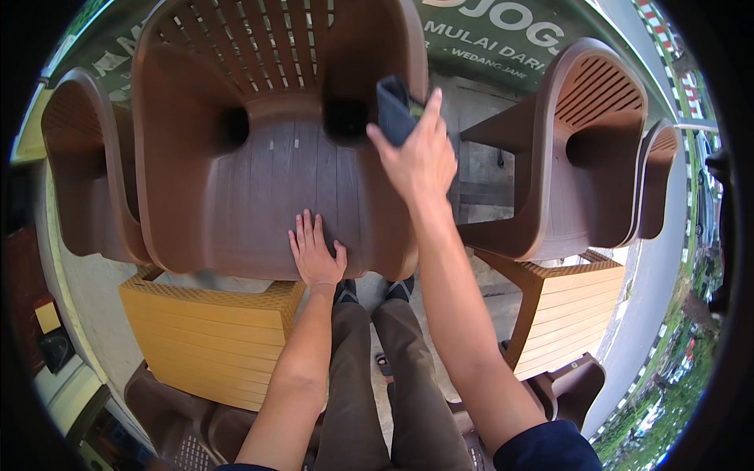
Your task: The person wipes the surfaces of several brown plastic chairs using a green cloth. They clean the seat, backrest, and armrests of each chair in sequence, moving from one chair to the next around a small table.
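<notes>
A brown plastic armchair [283, 194] with a slatted back stands right before me. My left hand [316, 250] lies flat on the front of its seat, fingers apart, holding nothing. In my right hand [421, 144] is a folded dark cloth [393, 112], gripped between thumb and fingers. That hand is over the chair's right armrest; whether the cloth touches the armrest cannot be made out. Two small pale marks show on the rear part of the seat.
More brown armchairs stand left [88, 176] and right [589, 176]. Yellow slatted tables flank my legs, one left [206, 335], one right [571, 312]. Behind the chairs hangs a green banner [489, 35] bearing writing. A sandalled foot [384, 365] shows between my legs. A road runs along the right.
</notes>
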The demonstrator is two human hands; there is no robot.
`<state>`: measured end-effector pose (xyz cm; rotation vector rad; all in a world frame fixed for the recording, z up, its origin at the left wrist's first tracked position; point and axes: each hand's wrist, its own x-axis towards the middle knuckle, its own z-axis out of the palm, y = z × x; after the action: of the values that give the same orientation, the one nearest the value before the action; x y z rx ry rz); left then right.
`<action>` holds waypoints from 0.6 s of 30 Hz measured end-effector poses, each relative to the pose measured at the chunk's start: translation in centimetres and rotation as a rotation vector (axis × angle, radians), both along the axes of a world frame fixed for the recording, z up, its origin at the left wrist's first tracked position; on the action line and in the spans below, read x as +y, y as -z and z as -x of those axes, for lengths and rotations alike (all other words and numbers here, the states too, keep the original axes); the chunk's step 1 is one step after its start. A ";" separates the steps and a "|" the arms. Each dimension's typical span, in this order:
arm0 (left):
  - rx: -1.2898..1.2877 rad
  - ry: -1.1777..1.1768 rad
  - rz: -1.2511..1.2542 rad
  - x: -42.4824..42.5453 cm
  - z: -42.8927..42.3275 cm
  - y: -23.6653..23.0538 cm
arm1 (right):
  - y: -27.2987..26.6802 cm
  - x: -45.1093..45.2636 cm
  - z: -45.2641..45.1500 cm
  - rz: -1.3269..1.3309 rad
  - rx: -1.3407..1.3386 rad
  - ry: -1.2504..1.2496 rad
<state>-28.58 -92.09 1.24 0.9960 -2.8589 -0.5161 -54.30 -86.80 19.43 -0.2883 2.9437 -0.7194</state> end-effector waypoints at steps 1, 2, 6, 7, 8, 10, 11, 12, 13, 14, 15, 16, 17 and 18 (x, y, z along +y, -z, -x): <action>0.016 -0.005 -0.002 0.0 0.0 0.0 | -0.1 -1.2 1.8 -0.018 0.020 -0.001; 0.027 -0.012 -0.001 0.0 0.0 0.0 | -0.2 -1.9 2.8 -0.023 0.076 -0.010; 0.054 -0.047 -0.015 0.0 0.1 0.0 | 0.2 -1.7 2.4 0.009 0.119 -0.014; 0.068 -0.049 0.002 0.0 0.1 0.0 | 0.3 -0.9 1.2 -0.014 0.051 -0.029; 0.066 -0.057 0.003 0.0 0.1 0.0 | 0.5 0.3 -0.5 -0.021 0.032 -0.045; 0.070 -0.061 0.001 0.0 0.1 0.0 | 0.7 3.0 -4.5 -0.006 0.015 -0.082; 0.077 -0.064 -0.001 0.0 0.1 0.1 | 0.8 4.4 -6.8 0.024 0.015 -0.110; 0.068 -0.069 -0.013 0.0 0.1 0.1 | 0.9 5.8 -8.9 0.037 0.012 -0.120; 0.082 -0.064 -0.007 0.1 0.1 0.2 | 1.2 6.9 -11.0 0.058 -0.009 -0.121; 0.081 -0.065 -0.007 0.1 0.0 0.1 | 1.3 7.8 -12.9 0.057 0.007 -0.133; 0.062 -0.071 -0.018 0.1 0.0 0.1 | 1.4 8.4 -14.5 0.055 -0.010 -0.121; 0.075 -0.060 -0.005 0.1 -0.1 0.1 | 1.5 8.8 -15.5 0.019 -0.063 -0.121; 0.074 -0.053 -0.002 0.1 -0.1 0.1 | 1.7 8.8 -15.8 0.038 0.016 -0.148; 0.066 -0.057 -0.008 0.2 -0.1 0.1 | 1.7 8.6 -15.7 0.031 0.026 -0.145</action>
<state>-28.44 -91.92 1.10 1.0382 -2.7645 -0.5456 -38.60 -78.24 17.69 -0.5113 2.9006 -0.7476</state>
